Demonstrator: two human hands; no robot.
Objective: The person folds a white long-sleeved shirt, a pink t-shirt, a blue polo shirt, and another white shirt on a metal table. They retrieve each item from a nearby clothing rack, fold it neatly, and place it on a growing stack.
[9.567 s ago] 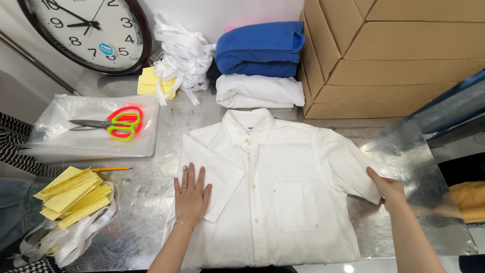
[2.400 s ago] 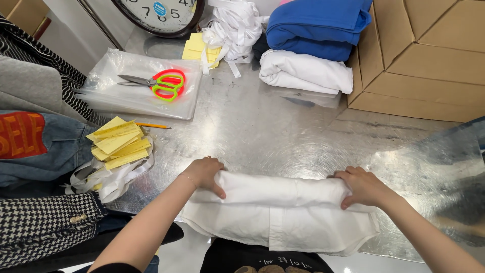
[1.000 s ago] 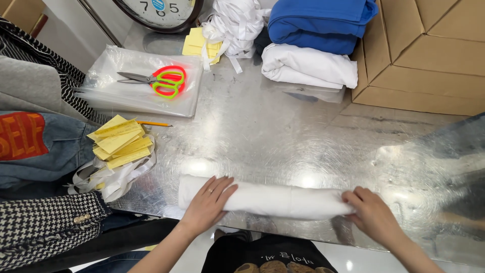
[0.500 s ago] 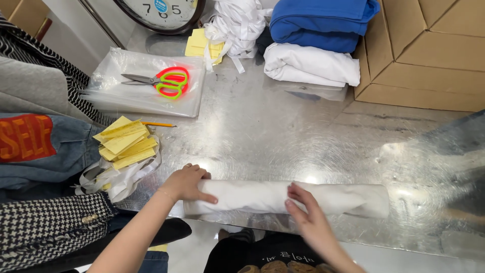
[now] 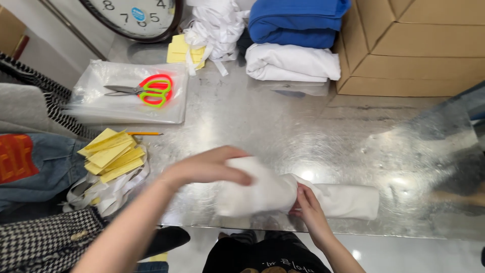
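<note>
Shiny metal table (image 5: 283, 126) carries a rolled white shirt (image 5: 303, 194) at its near edge. Left hand (image 5: 207, 167) is clamped over the roll's left end; right hand (image 5: 308, 207) grips its middle. Scissors (image 5: 144, 91) lie well apart.

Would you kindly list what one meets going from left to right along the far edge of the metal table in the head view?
Wall clock → yellow paper slips → heap of white fabric strips → folded blue garment stacked on a folded white garment → cardboard boxes.
</note>
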